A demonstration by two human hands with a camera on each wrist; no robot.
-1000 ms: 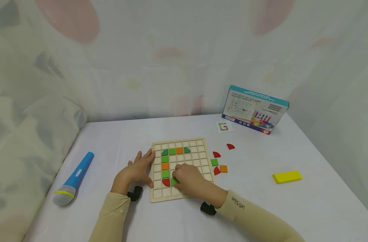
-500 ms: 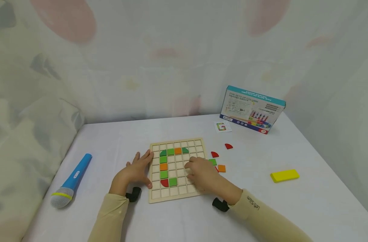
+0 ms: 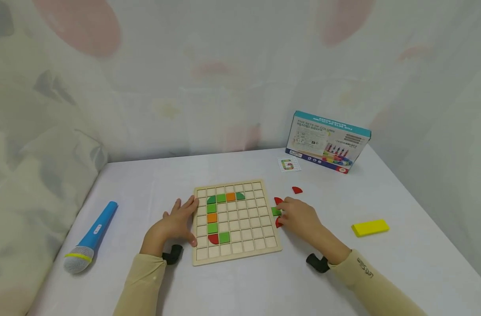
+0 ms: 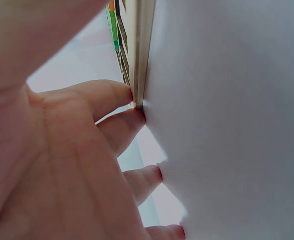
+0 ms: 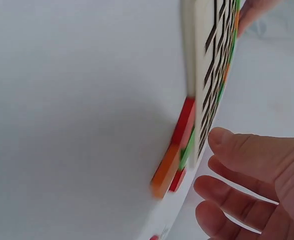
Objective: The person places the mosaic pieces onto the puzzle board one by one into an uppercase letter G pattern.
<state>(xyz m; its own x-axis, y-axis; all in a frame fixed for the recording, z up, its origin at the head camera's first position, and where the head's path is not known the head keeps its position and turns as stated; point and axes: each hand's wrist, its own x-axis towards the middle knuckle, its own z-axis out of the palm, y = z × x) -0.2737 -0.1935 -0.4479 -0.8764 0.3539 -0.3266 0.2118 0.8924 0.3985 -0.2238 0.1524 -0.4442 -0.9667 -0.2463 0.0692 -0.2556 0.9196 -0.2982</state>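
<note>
A wooden grid board (image 3: 238,224) lies on the table, holding coloured tiles along its left and upper part, among them a red quarter-circle tile (image 3: 213,239) beside a green square tile (image 3: 224,237). My left hand (image 3: 173,226) rests spread along the board's left edge, fingertips touching it and the table. My right hand (image 3: 301,218) hovers over loose tiles at the right edge, its bent fingers holding nothing in the right wrist view. Under it lie a green square tile (image 3: 276,211), red quarter-circle tiles (image 3: 278,222) and an orange square tile (image 5: 165,171), hidden in the head view.
Farther back are another red quarter-circle tile (image 3: 297,190) and a small pattern card (image 3: 289,164). A toy box (image 3: 328,142) stands behind them. A yellow block (image 3: 370,228) lies at right, a blue toy microphone (image 3: 92,237) at left.
My right hand has left the green tile in the board's lower row and moved right, off the board, to the loose tiles. My left hand keeps its place at the board's left edge.
</note>
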